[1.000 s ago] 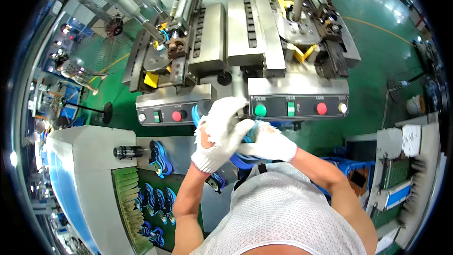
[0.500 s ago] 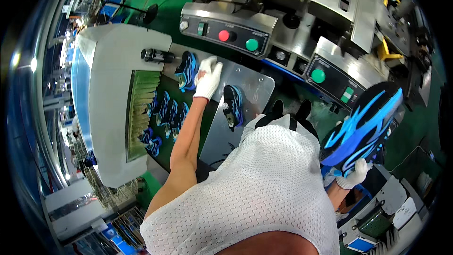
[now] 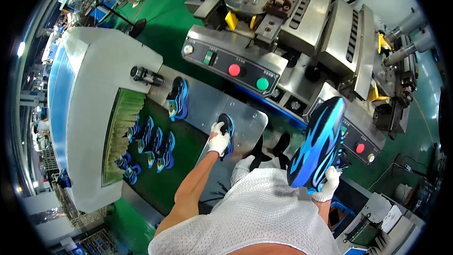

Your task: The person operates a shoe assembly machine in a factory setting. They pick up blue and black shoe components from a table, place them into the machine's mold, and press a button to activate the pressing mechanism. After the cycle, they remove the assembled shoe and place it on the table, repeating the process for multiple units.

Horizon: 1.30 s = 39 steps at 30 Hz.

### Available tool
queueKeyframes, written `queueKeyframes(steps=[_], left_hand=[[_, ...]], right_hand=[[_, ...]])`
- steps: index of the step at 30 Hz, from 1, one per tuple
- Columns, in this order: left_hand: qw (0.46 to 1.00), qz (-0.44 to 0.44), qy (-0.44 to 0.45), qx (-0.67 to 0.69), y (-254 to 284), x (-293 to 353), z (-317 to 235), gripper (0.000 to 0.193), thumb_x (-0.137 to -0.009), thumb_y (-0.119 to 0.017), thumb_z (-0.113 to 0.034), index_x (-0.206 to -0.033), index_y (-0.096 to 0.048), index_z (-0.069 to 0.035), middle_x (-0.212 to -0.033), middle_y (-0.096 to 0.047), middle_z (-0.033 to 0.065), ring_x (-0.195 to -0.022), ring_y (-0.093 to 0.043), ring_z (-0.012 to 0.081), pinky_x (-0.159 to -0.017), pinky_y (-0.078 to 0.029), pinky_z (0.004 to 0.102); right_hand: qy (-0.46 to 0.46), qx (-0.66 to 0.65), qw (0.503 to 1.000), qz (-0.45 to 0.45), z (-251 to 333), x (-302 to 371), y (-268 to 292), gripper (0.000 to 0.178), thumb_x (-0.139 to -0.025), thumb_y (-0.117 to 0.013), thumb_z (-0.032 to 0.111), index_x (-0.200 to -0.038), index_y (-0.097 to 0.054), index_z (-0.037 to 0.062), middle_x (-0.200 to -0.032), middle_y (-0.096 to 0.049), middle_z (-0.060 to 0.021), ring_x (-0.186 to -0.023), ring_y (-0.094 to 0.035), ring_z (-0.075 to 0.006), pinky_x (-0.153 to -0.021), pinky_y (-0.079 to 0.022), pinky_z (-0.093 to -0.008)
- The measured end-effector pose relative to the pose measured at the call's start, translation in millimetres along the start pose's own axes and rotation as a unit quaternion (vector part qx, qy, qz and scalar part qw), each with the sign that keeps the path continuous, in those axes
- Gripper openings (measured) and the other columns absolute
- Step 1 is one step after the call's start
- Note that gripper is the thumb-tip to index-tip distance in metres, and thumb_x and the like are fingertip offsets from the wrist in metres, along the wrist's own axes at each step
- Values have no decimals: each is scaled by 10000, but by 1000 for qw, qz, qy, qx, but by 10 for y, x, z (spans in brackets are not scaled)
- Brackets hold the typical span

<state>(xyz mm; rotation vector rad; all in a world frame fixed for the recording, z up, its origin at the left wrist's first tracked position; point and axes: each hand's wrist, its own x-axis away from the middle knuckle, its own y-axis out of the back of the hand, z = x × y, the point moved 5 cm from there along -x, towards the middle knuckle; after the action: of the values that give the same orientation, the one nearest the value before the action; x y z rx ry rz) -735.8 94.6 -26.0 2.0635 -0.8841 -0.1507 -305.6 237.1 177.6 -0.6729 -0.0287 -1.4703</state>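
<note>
My right hand [image 3: 329, 184], in a white glove, holds up a black-and-blue sneaker [image 3: 315, 144] with its patterned sole turned toward me. The gloved left hand [image 3: 218, 140] has its fingers closed at the side and opening of a second sneaker [image 3: 228, 123], which rests on a metal shelf [image 3: 247, 120]. Farther left on the same metal surface stands another sneaker [image 3: 177, 98], touched by neither hand.
Left of the shelf, several similar sneakers [image 3: 165, 150] lie on a green surface before a machine opening with a fringed curtain [image 3: 114, 137]. A steel press with a button panel [image 3: 233, 66] stands ahead. A black cylinder [image 3: 146, 75] sits beside the white housing [image 3: 101, 66].
My left hand has come back toward me from the far part of the shelf onto the nearer sneaker. The raised sneaker in my right hand has swung leftward and turned more upright.
</note>
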Motion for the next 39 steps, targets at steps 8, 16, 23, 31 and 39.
queueKeyframes(steps=[8, 16, 23, 31, 39], left_hand=[[998, 18, 45, -46, 116, -359, -209, 496, -826, -728, -171, -1306, -637, -83, -1429, -542, 204, -1337, -519, 382, -1126, -430, 451], [981, -40, -168, -85, 427, -196, -986, 571, -886, -734, -300, -1368, -576, -37, -1459, -508, 217, -1382, -462, 395, -1145, -393, 504], [915, 112, -261, 286, 578, 273, -2711, 488, -967, -564, 56, -1446, -488, 5, -1410, -564, 149, -1278, -582, 236, -1103, -465, 361], [895, 236, -223, 305, 439, 496, -3551, 422, -1074, -425, -149, -1458, -466, 21, -1319, -618, 136, -1192, -601, 199, -1036, -484, 339], [874, 277, -243, 317, 222, 604, -3871, 424, -1045, -429, -120, -1428, -509, 43, -1278, -637, 124, -1122, -603, 175, -1009, -481, 325]], right_hand=[[-85, -29, 994, 55, 94, -41, -584, 191, -864, -744, 91, -997, -680, -30, -903, -681, -45, -771, -651, -149, -694, -547, -321], [-111, 65, 991, 45, 239, -181, -863, 462, -849, -791, 91, -1276, -639, 1, -1035, -719, -47, -795, -663, -100, -641, -536, -264], [-98, 60, 987, 110, 189, -313, -960, 422, -886, -785, 106, -1284, -671, 22, -1082, -726, -39, -906, -660, -103, -827, -555, -284], [-1, 57, 988, 143, 381, -293, -874, 482, -899, -778, 147, -1340, -639, 9, -1239, -704, -68, -1074, -649, -136, -967, -536, -335], [1, 23, 995, 98, 577, -211, -631, 614, -839, -745, 13, -1423, -556, 27, -1286, -667, -69, -1119, -642, -161, -977, -541, -352]])
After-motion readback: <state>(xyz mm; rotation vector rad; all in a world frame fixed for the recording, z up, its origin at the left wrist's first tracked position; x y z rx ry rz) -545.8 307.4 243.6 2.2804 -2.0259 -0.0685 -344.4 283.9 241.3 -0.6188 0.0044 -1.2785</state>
